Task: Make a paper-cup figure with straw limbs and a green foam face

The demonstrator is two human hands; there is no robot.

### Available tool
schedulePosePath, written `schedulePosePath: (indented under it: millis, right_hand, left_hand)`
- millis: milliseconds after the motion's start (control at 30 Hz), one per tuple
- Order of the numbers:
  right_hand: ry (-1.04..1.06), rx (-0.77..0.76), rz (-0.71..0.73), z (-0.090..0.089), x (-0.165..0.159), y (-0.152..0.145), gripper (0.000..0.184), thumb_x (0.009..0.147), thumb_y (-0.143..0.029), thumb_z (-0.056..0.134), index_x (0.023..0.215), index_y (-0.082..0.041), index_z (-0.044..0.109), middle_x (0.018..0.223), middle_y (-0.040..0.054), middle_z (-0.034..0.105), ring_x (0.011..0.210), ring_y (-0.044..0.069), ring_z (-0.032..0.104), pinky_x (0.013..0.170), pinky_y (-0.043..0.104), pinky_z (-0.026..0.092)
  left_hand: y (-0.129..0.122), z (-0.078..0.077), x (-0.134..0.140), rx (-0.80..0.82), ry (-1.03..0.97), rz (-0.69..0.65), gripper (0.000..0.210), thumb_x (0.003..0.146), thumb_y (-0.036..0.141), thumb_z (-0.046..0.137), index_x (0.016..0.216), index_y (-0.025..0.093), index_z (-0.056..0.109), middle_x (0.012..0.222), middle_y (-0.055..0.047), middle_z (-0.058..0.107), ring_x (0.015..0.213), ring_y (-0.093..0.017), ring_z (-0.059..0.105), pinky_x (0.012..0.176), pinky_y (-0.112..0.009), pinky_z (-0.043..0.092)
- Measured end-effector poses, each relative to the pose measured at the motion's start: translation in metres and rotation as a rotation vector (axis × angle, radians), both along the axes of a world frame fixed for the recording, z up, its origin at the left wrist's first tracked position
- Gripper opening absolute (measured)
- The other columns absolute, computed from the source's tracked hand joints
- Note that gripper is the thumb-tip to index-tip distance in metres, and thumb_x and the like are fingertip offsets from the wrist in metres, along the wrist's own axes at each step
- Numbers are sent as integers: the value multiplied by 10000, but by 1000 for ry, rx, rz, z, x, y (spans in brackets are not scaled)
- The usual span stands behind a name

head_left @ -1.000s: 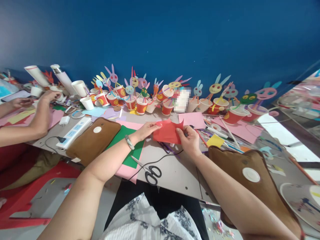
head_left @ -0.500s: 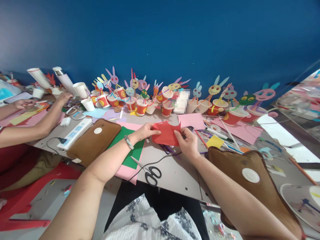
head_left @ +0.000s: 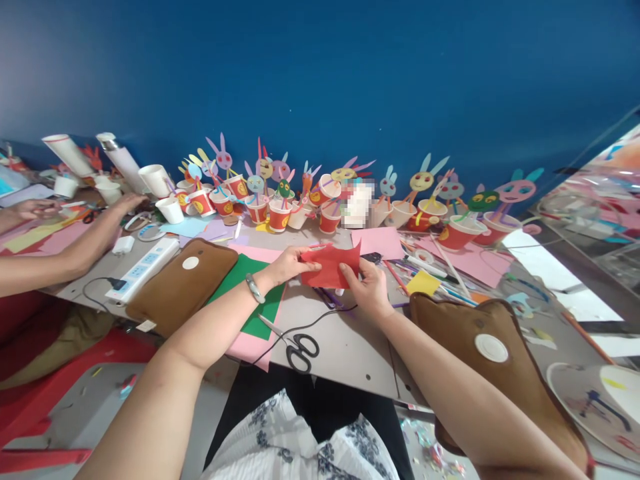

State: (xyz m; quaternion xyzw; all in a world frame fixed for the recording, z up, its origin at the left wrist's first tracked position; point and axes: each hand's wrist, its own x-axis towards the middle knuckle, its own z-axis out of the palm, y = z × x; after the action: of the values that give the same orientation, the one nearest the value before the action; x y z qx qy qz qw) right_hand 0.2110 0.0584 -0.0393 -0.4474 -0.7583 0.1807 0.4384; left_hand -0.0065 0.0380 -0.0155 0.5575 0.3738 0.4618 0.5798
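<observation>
A sheet of red paper [head_left: 327, 268] with an uneven top edge is held up just above the table, between both hands. My left hand [head_left: 289, 265] pinches its left side, thumb in front. On the right side my right hand [head_left: 369, 285] grips it, the thumb pressed on its face and the other fingers behind. Below the left wrist lie green paper [head_left: 267, 313] and pink paper [head_left: 245, 347]. Scissors [head_left: 301, 352] with black handles rest near the table's front edge, blades apart, beside a black cord [head_left: 320, 318].
Paper cups [head_left: 279, 217] with paper rabbit faces line the blue wall. Brown pouches [head_left: 183, 283] lie at left and another brown pouch [head_left: 463, 333] at right. A power strip [head_left: 145, 270], pens [head_left: 443, 267] and yellow paper [head_left: 423, 283] are around. A co-worker's arm [head_left: 75, 250] works at far left.
The red paper has tilted slightly in my hands, and its top edge looks different. Both hands keep their hold. The whole view has shifted a little.
</observation>
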Motion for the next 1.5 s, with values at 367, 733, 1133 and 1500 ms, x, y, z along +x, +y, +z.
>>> schedulePosePath:
  millis: [367, 733, 1133, 1500]
  right_hand:
    - [-71, 252, 114, 3, -6, -5, 266, 929, -313, 525, 674, -237, 514, 578, 0, 486, 626, 197, 483, 724, 365, 418]
    - [-77, 331, 207, -2, -6, -6, 214, 949, -256, 537, 740, -217, 565, 605, -9, 505, 613, 174, 440, 748, 368, 417]
    - [-73, 341, 212, 0, -5, -6, 204, 938, -270, 564, 740, -224, 588, 585, -9, 502, 650, 186, 468, 734, 356, 425]
    - [-15, 254, 128, 0, -4, -1, 442, 918, -329, 584, 589, -247, 301, 537, -36, 344, 591, 165, 391, 614, 324, 361]
  left_hand:
    - [9, -8, -14, 56, 184, -3, 432, 694, 405, 829, 975, 86, 749, 860, -79, 752, 743, -187, 670, 697, -281, 527]
    - [5, 2, -19, 111, 313, -137, 343, 784, 373, 731, 981, 96, 683, 981, -64, 701, 844, -166, 624, 764, -257, 484]
    - [8, 2, -25, 160, 376, -221, 332, 818, 423, 718, 898, 101, 700, 889, -64, 709, 802, -173, 622, 732, -263, 491]
    - [8, -2, -24, 66, 323, -82, 446, 744, 530, 778, 843, 98, 727, 708, -33, 675, 668, -145, 608, 624, -241, 472]
